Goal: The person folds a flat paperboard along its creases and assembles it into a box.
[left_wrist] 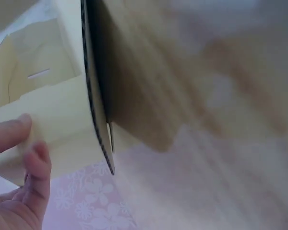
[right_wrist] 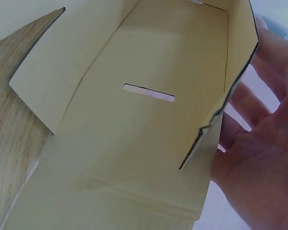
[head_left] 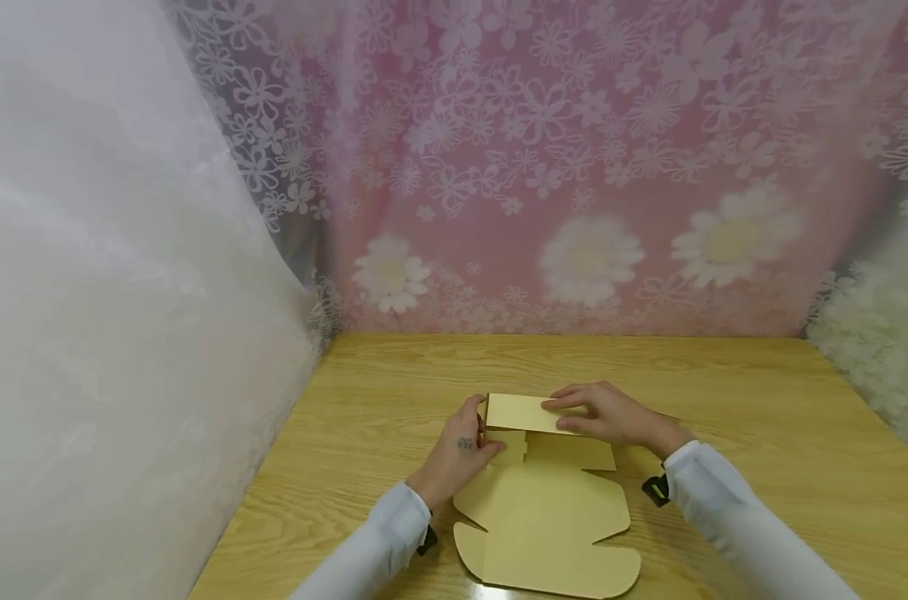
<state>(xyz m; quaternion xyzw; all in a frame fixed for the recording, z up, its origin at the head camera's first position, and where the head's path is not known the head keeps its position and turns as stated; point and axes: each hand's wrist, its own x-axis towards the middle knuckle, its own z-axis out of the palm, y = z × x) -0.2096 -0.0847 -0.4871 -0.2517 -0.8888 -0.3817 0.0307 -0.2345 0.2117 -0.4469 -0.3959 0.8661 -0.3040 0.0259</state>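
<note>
A flat die-cut cardboard box blank lies on the wooden bench, near its front edge and about midway across, with both hands working at its far end. The left hand grips the left side flap between thumb and curled fingers, standing it up at the corner; the right hand lies nearly flat, with straight fingers pressing against the raised far panel. The step in hand looks like folding up the rear wall and tucking the side flap in behind it. To do it well, I judge the right hand should keep even pressure along the whole panel so that it bends on its scored crease rather than buckling, while the left hand holds the flap square to the base so the corner meets cleanly. The slot in the panel, seen from the right wrist view, is worth keeping unobstructed. The blank's long axis runs away from the person, from the rounded lid tabs at the near edge toward the floral backdrop; the raised panel runs across that axis, left to right, its inner face turned toward the person.
</note>
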